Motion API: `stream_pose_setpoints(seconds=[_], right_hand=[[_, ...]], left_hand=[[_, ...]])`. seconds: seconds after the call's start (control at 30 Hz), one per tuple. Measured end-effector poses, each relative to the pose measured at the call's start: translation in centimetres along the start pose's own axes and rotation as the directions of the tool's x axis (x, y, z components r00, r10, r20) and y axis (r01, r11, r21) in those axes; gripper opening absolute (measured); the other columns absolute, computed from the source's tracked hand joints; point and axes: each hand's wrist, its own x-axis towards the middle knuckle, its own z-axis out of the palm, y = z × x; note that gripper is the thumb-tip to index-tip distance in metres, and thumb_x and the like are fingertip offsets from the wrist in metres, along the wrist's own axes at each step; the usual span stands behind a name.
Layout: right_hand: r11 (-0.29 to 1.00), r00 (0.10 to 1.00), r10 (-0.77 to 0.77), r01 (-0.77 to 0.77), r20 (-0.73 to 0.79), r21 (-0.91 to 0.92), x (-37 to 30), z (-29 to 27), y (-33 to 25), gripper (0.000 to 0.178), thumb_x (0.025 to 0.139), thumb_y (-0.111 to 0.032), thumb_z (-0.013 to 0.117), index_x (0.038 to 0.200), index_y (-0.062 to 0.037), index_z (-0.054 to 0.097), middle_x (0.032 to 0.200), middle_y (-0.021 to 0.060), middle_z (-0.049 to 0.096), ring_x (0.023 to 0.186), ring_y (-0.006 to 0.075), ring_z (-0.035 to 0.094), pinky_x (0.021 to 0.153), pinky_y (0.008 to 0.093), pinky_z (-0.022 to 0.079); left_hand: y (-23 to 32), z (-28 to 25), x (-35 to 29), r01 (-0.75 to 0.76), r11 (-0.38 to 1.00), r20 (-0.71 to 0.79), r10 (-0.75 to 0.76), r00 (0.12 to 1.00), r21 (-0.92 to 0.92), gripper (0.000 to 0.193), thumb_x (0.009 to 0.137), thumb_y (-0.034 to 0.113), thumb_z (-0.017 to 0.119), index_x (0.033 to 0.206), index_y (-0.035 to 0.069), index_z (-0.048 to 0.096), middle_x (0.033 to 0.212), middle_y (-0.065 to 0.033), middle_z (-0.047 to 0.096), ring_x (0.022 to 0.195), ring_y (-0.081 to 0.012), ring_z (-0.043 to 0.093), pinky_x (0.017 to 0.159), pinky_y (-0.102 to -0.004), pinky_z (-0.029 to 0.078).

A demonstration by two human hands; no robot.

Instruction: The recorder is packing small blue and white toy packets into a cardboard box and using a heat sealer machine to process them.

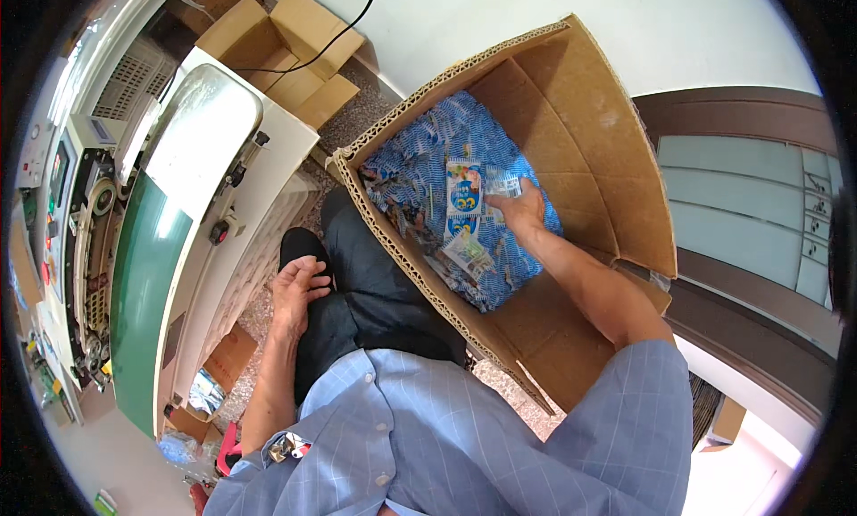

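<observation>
A large cardboard box [585,145] stands in front of me with its top open, holding a heap of small blue-and-white striped packets [428,145]. My right hand [522,210] reaches in over its near right side. Between my thumb and fingers is a small sealed packet [503,187], clear and white with blue stripes. Beside it lie a blue-and-white packet [464,190] and a paler, greenish one [469,253], both on top of the heap. My left hand [300,288] hovers by my thigh, palm partly up, fingers loosely bent and apart, holding nothing.
On the left, a machine with a clear cover [201,114] and a green belt [147,284] runs alongside me. Another open carton [308,47] sits at the far left, with a black cable [344,36] hanging over it. A brown-framed cabinet [741,195] is on the right.
</observation>
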Motion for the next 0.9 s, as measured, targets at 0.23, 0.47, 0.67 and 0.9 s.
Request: stream_pose_setpoints(seconds=[0.23, 0.47, 0.67, 0.9], right_hand=[[0.797, 0.905, 0.153, -0.350, 0.396, 0.492, 1.7, -5.1, -0.7, 0.026, 0.080, -0.001, 0.071, 0.106, 0.0000, 0.067, 0.098, 0.0106, 0.071, 0.087, 0.0206, 0.069, 0.077, 0.0359, 0.056], [0.821, 0.798, 0.002, -0.346, 0.603, 0.455, 0.0, -7.3, -3.0, 0.031, 0.079, -0.003, 0.075, 0.109, 0.0003, 0.066, 0.101, 0.0114, 0.071, 0.088, 0.0205, 0.069, 0.080, 0.0359, 0.056], [0.866, 0.829, -0.371, 0.146, 0.418, 0.478, -3.1, -7.6, -7.2, 0.026, 0.079, -0.001, 0.076, 0.102, -0.0013, 0.065, 0.093, 0.0057, 0.070, 0.081, 0.0117, 0.066, 0.073, 0.0275, 0.054], [0.817, 0.807, -0.566, 0.520, 0.168, 0.249, -7.4, -9.5, -12.4, 0.025, 0.079, -0.005, 0.078, 0.098, -0.0027, 0.063, 0.087, 0.0026, 0.068, 0.074, 0.0074, 0.059, 0.065, 0.0232, 0.049]], left_hand=[[-0.2, -0.4, -0.3, -0.005, 1.000, 0.000, 0.005, 1.000, 0.016, 0.024, 0.095, 0.028, 0.063, 0.109, 0.008, 0.063, 0.101, -0.0073, 0.069, 0.080, -0.0154, 0.066, 0.068, -0.0288, 0.056], [0.1, 0.0, -0.7, -0.018, 1.000, 0.014, 0.018, 1.000, 0.000, 0.027, 0.095, 0.030, 0.063, 0.111, 0.009, 0.063, 0.102, -0.0069, 0.069, 0.081, -0.0152, 0.065, 0.069, -0.0282, 0.055], [2.8, 2.1, -3.3, -0.141, 0.989, 0.024, 0.140, 0.990, 0.044, 0.029, 0.096, 0.030, 0.062, 0.113, 0.005, 0.062, 0.102, -0.0081, 0.068, 0.081, -0.0141, 0.066, 0.069, -0.0280, 0.056], [8.3, 6.6, -9.6, -0.525, 0.850, 0.111, 0.518, 0.848, 0.041, 0.028, 0.095, 0.012, 0.062, 0.119, -0.001, 0.058, 0.105, -0.0101, 0.068, 0.085, -0.0134, 0.066, 0.072, -0.0265, 0.056]])
